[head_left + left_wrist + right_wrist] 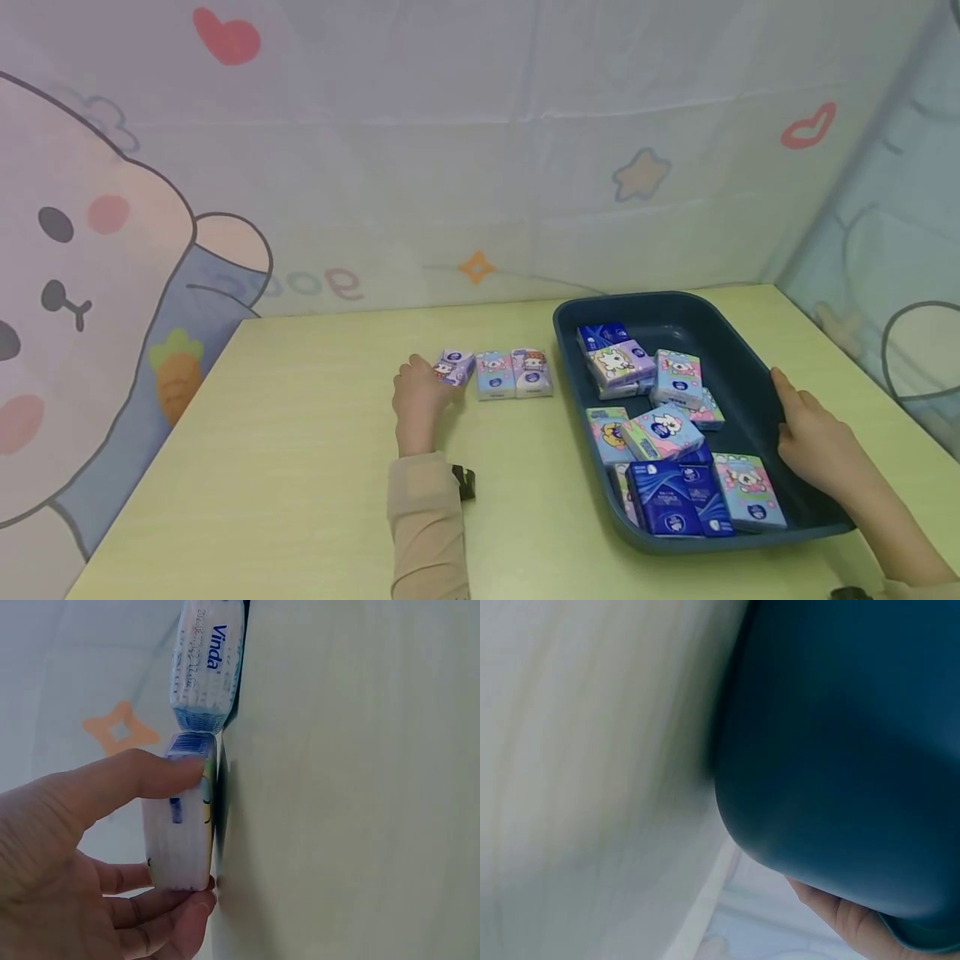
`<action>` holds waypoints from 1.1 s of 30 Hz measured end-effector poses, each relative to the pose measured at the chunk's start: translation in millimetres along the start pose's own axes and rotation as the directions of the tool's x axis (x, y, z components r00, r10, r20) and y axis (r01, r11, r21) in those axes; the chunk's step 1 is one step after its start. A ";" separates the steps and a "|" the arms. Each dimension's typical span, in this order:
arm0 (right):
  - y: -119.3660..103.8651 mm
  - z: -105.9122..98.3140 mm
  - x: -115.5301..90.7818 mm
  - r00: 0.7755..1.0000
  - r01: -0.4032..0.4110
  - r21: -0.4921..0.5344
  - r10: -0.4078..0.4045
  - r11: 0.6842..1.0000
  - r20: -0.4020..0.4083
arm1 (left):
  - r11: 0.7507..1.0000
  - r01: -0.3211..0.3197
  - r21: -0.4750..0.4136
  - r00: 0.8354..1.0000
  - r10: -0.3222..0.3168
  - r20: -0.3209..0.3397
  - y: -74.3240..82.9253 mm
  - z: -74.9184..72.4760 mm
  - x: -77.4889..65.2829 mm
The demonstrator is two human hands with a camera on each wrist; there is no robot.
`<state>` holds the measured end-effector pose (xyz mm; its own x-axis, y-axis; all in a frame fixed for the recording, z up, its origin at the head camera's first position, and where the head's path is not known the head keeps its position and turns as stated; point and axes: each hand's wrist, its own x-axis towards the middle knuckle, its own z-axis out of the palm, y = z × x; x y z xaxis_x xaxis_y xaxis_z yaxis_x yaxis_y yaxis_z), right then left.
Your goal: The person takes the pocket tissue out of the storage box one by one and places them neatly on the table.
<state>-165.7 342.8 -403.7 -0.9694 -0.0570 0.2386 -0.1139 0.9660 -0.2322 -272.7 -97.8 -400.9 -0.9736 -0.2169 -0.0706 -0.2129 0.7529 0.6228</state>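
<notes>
My left hand pinches a purple tissue pack between thumb and fingers, low over the table. In the left wrist view the held pack stands edge-on, its end against a blue Vinda tissue pack. To its right in the head view lie that light-blue pack and a purple one, side by side. My right hand grips the right rim of a dark blue tray. In the right wrist view the tray's outer wall hides most of that hand.
Several tissue packs lie jumbled in the tray, among them dark blue ones, a light-blue one and a purple one. The pale wooden table ends at a printed cloth backdrop.
</notes>
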 end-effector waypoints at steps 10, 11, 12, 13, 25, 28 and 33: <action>-1.2 -1.9 0.3 1.000 0.015 0.000 -0.015 1.000 0.000 | 0.997 -0.063 0.038 0.996 0.060 0.065 1.0 2.1 -1.2; -1.3 -2.2 0.4 1.000 0.013 0.001 -0.013 1.000 0.005 | 0.997 -0.065 0.039 0.995 0.062 0.072 1.1 2.5 -0.8; -1.6 -2.3 0.5 1.000 0.010 0.000 -0.010 1.000 0.007 | 0.997 -0.069 0.039 0.995 0.066 0.080 1.0 2.8 -0.5; -1.8 -2.4 0.5 1.000 0.009 0.000 -0.009 1.000 0.007 | 0.997 -0.074 0.036 0.994 0.071 0.088 1.0 3.1 -0.2; -2.0 -2.2 -0.2 1.000 -0.006 0.004 0.006 1.000 0.017 | 0.993 -0.112 0.031 0.986 0.107 0.126 1.8 5.0 0.4; -1.6 -2.1 -0.1 1.000 -0.003 0.003 0.003 1.000 0.016 | 0.993 -0.115 0.032 0.986 0.110 0.129 1.7 4.7 0.6; -1.4 -1.4 -0.1 1.000 -0.001 0.007 0.000 1.000 0.011 | 0.992 -0.117 0.035 0.986 0.112 0.127 1.6 5.0 1.2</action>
<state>-165.1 341.8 -402.1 -0.9718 -0.0593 0.2281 -0.1149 0.9642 -0.2390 -274.6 -93.7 -403.9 -0.9938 -0.0503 -0.0986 -0.0997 0.7942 0.5994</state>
